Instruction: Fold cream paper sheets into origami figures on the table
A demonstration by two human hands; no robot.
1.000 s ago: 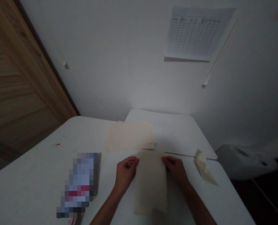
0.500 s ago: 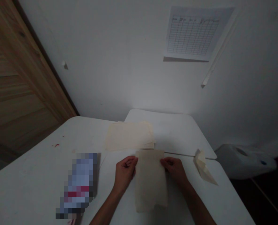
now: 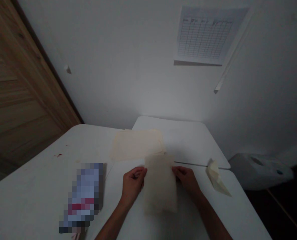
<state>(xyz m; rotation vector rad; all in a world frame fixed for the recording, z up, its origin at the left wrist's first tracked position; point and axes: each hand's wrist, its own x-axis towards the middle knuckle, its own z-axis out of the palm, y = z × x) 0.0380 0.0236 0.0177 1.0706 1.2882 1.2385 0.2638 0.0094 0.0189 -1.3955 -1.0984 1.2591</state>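
Note:
A beige, slightly see-through sheet of paper is held upright between my two hands above the white table. My left hand pinches its left edge near the top, thumb and fingers together. On the opposite edge, my right hand has the same kind of pinch at about the same height. Beyond the sheet lies a small stack of similar beige paper sheets, and the held sheet's top edge overlaps its near corner. A folded paper shape with pointed ends rests on the table to the right of my right hand.
A blurred-out blue and white item lies left of my left arm. The white tables meet at a seam and stand against a wall with a printed chart. A pale plastic container is beyond the right edge.
The held sheet has shifted a little upward in view, its top edge now reaching the stack's near corner and its lower edge higher. Both hands stay almost in place, still pinching it.

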